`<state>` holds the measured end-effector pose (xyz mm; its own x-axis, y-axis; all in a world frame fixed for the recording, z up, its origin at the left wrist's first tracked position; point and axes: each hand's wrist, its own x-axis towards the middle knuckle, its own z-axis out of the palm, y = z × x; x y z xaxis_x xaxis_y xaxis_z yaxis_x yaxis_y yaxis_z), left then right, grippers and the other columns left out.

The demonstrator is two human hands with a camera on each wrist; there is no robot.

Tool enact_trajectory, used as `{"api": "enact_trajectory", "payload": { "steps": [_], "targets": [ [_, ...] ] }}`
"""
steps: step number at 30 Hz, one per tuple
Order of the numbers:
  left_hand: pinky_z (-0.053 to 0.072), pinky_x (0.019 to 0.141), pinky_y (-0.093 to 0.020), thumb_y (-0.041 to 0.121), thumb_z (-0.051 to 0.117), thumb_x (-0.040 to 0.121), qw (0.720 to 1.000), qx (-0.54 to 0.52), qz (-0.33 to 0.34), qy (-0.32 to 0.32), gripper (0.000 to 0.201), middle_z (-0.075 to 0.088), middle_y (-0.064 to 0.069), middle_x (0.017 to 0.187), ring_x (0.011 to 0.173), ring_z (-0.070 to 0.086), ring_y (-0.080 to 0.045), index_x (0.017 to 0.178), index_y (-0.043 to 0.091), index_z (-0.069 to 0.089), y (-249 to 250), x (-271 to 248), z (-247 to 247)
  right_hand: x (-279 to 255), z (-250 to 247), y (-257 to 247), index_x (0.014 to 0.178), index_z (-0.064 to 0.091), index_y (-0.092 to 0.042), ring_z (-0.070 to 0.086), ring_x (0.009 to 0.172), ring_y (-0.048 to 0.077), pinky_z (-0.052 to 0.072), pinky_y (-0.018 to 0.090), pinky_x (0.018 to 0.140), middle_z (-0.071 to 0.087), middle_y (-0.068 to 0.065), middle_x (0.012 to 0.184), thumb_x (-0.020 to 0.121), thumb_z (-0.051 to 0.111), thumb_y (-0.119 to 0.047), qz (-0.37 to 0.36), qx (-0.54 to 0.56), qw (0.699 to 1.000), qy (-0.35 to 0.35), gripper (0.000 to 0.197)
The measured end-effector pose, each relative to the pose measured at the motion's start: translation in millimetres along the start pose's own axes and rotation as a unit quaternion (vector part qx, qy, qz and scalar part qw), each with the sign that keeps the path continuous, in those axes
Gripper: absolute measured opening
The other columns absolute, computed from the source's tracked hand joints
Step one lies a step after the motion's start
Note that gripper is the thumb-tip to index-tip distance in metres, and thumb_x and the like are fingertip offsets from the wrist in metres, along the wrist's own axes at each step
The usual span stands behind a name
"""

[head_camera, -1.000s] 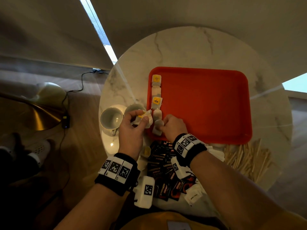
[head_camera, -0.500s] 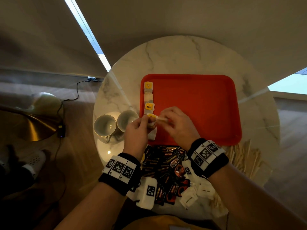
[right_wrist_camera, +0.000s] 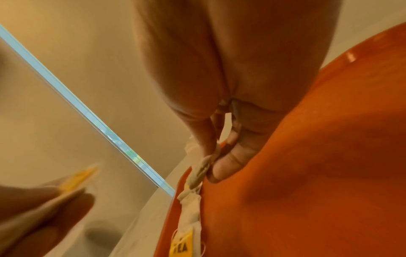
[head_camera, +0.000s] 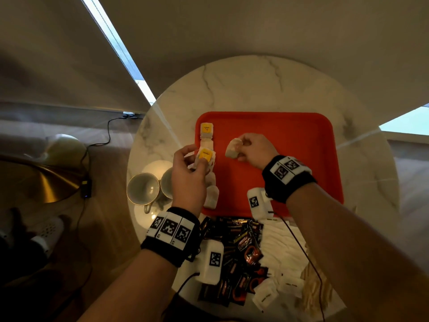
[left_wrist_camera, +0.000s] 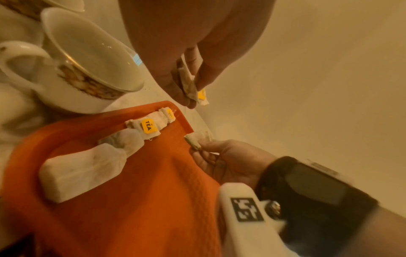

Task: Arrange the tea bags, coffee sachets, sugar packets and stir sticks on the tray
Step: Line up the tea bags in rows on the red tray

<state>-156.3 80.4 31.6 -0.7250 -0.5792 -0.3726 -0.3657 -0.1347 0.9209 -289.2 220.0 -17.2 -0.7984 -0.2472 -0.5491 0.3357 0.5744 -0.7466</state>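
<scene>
A red tray lies on the round marble table. Several tea bags form a line along its left edge, two with yellow tags. My left hand hovers over that line and pinches a tea bag with a yellow tag. My right hand is over the tray a little to the right, pinching a crumpled tea bag, which the right wrist view shows close up as the tea bag. Dark coffee sachets, white sugar packets and wooden stir sticks lie on the table near me.
Two white cups stand on a saucer at the table's left edge, close to my left hand. The table edge runs just beyond them. Most of the tray's right side is bare red surface. A cable crosses the sugar packets.
My hands were close together at the tray's near left corner. They have come apart: the right hand has carried a tea bag rightward over the tray, and the left hand has lifted its tagged bag.
</scene>
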Motion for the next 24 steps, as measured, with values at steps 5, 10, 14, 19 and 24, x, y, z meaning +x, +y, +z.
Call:
{"api": "enact_trajectory", "payload": {
  "steps": [5,10,14,19,24],
  "targets": [
    [0.058,0.081,-0.027,0.023,0.068,0.096,1.000,0.006,0.002,0.015,0.028,0.071,0.003,0.108,0.097,0.071,-0.010,0.123,0.028,0.061,-3.4,17.1,1.9,58.0,11.0,-13.9,0.080,0.059,-0.028,0.072,0.082,0.025,0.061,0.047,0.084,0.070,0.003,0.090,0.088,0.072,-0.010,0.010,-0.075,0.997,0.017,0.023],
    [0.058,0.083,-0.027,0.022,0.069,0.096,1.000,-0.003,0.002,0.011,0.023,0.073,0.001,0.107,0.100,0.071,-0.010,0.117,0.030,0.063,-6.1,24.2,0.9,89.6,25.0,-24.2,0.086,0.063,-0.024,0.069,0.093,0.021,0.057,0.036,0.085,0.071,0.001,0.098,0.085,0.076,-0.017,-0.021,-0.166,0.985,0.035,0.015],
    [0.055,0.071,-0.017,0.018,0.066,0.097,1.000,0.005,0.012,0.007,0.024,0.071,0.008,0.105,0.093,0.069,-0.001,0.119,0.028,0.062,-4.0,23.7,0.9,92.7,25.9,-29.5,0.104,0.061,-0.019,0.062,0.095,0.019,0.048,0.030,0.077,0.065,0.000,0.101,0.084,0.077,-0.024,-0.056,-0.237,0.968,0.059,0.026],
    [0.054,0.068,-0.014,0.016,0.066,0.097,1.000,0.010,0.016,0.009,0.024,0.071,0.007,0.105,0.092,0.070,-0.002,0.120,0.022,0.063,-4.3,28.2,4.1,83.1,27.1,-20.9,0.103,0.059,-0.020,0.061,0.096,0.022,0.052,0.037,0.084,0.066,0.001,0.103,0.084,0.078,-0.033,-0.060,-0.256,0.962,0.074,0.030],
    [0.054,0.074,-0.014,0.016,0.066,0.098,1.000,0.016,0.025,0.003,0.014,0.073,0.002,0.095,0.088,0.071,-0.007,0.112,0.016,0.068,-3.0,29.8,6.3,57.2,17.6,-16.9,0.106,0.065,-0.021,0.064,0.091,0.015,0.056,0.038,0.084,0.067,-0.005,0.095,0.092,0.068,-0.040,-0.077,-0.164,0.978,0.100,0.024]
  ]
}}
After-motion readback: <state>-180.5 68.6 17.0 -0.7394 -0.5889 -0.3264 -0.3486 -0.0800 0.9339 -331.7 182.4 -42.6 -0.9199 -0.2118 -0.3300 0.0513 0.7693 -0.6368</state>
